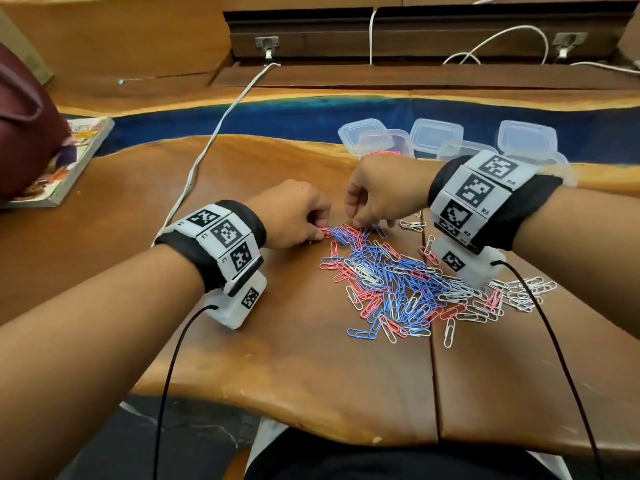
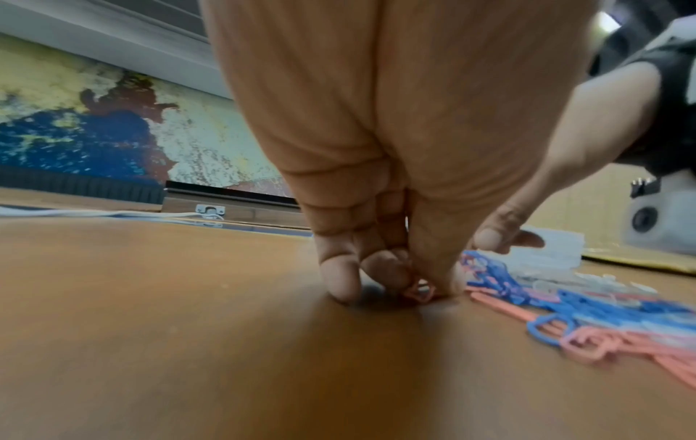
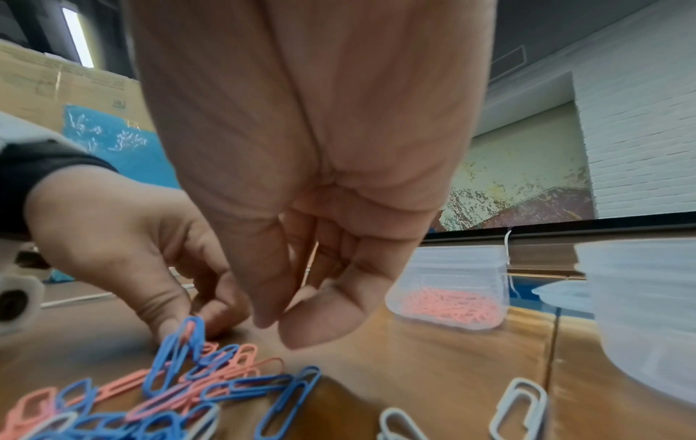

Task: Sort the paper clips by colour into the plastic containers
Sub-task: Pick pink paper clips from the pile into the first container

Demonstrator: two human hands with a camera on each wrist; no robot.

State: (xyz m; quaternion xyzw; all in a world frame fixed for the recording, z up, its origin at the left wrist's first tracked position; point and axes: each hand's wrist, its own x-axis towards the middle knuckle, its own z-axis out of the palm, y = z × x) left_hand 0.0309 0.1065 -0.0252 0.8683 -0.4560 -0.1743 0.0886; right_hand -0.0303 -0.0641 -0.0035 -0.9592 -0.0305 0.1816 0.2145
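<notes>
Paper clips, head view: big mixed heap [image 1: 415, 282] of pink, blue and white ones, spread over the wooden table [image 1: 277, 358] right in front of the person.
Left hand, head view: left hand [image 1: 294, 216] down at the heap's far left edge, fingers curled onto a pink clip [image 1: 323, 232].
Right hand, head view: right hand [image 1: 381, 192] just beside it, fingertips curled down into the clips; can't tell if it's got one.
Containers, head view: clear plastic containers [image 1: 436, 136] bunched behind the hands.
Left wrist view: thumb and fingers [image 2: 339, 274] pinching the pink clip against the tabletop, blurry clips off to the right.
Right wrist view: thumb and fingers drawn together above the table, nothing visible between them; a container with pink clips [image 3: 448, 288] sits beyond.
</notes>
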